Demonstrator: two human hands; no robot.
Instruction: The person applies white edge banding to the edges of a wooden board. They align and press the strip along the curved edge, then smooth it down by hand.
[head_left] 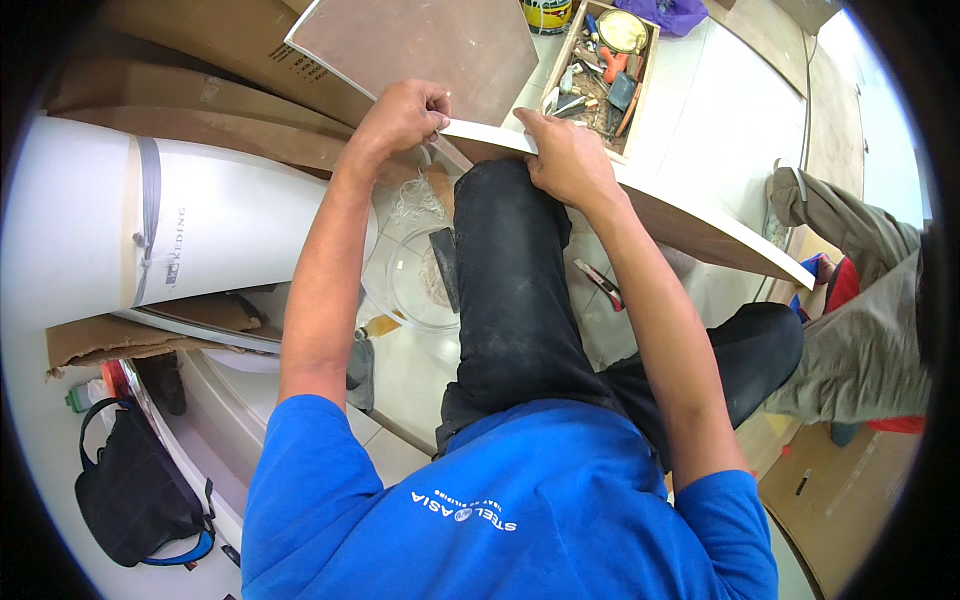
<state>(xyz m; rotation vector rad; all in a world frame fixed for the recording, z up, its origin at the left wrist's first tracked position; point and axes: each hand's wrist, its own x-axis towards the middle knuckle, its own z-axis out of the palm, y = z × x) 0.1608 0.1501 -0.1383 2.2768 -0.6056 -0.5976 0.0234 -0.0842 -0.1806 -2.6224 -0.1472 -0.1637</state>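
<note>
A long brown board (690,222) stands on its edge across my raised leg, its narrow top edge faced with a white strip (487,134). At the strip's left end my left hand (402,122) is closed, thumb and fingers pinched together at the corner. Further right along the same edge, my right hand (572,158) grips the board, thumb on the near face and fingers over the top. On the floor below my right forearm lies a red and grey utility knife (600,284). The fingertips of my left hand partly hide what they pinch.
A wooden tray (645,75) of hand tools sits beyond the board, beside a paint can (547,14). Another panel (420,50) leans at the back. A large white roll (230,220) lies left. Another person's trousered legs (860,340) are close on the right.
</note>
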